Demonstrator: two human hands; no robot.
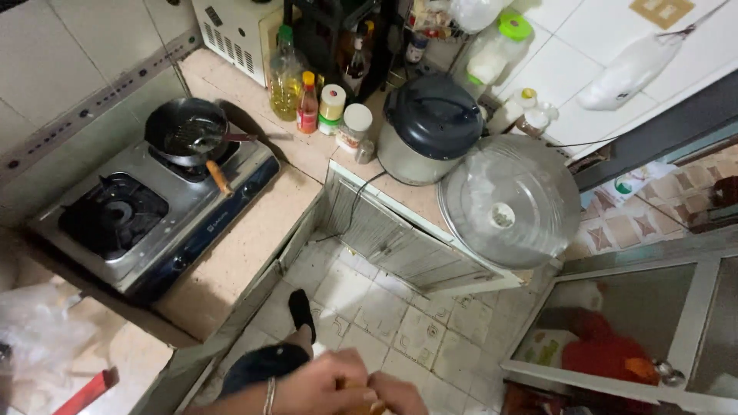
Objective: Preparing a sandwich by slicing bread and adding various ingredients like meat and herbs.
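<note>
Orange-brown something, small and mostly hidden, sits pinched between both hands at the bottom edge of the shot, around 6 o'clock. Left hand (pixel 319 386), with a thin bracelet (pixel 269 396) on the wrist, wraps over the small orange-brown thing (pixel 361 398), and the right hand (pixel 396 393) meets it from the 3 o'clock side, so each grip is closed narrow on it; can't tell what it actually is. If you ask me, working it with fingertips close together like that is right, just keep it low over the tiled floor (pixel 384 307). Further out, at 11 o'clock, the table (pixel 246 246) carries a gas stove (pixel 154 207) with a small pan (pixel 184 131). Rice cooker (pixel 427 127) and a big clear lid (pixel 511 200) sit toward 1 o'clock.
</note>
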